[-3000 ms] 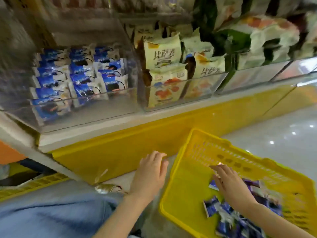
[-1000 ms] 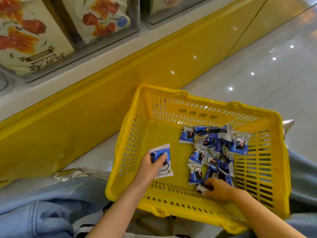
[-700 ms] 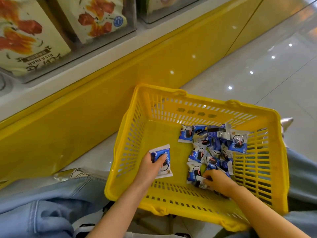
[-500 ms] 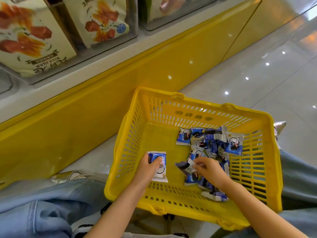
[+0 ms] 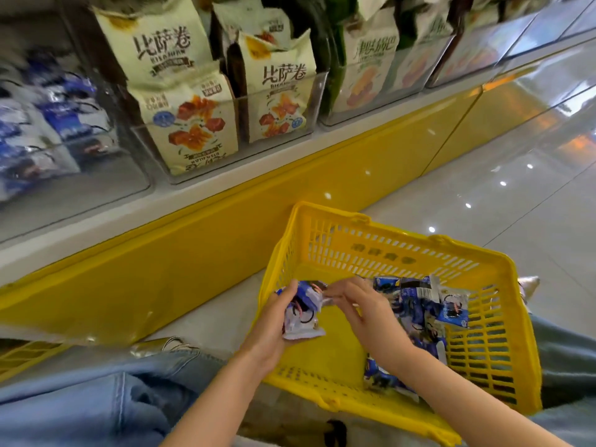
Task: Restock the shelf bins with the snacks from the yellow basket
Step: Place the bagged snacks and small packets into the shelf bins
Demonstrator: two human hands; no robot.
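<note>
The yellow basket (image 5: 403,243) sits on the floor between my knees. Several blue-and-white snack packets (image 5: 429,304) lie loose in its right half. My left hand (image 5: 271,327) grips a small stack of the same packets (image 5: 303,317) above the basket's left side. My right hand (image 5: 364,314) is right beside it, and its fingertips pinch the top edge of that stack. Up on the left, blurred, the clear shelf bin (image 5: 96,188) holds more blue packets (image 5: 58,124).
Clear bins with cream snack bags (image 5: 190,124) and green bags (image 5: 371,59) line the white shelf above a yellow base panel (image 5: 193,253). Glossy floor (image 5: 483,204) stretches to the right. My denim-clad knees flank the basket, and another yellow basket's edge (image 5: 29,353) shows at lower left.
My right hand lifted a packet from the pile and brought it to the stack in my left hand. Both hands rose above the basket's left side. My view tilted up toward the shelf.
</note>
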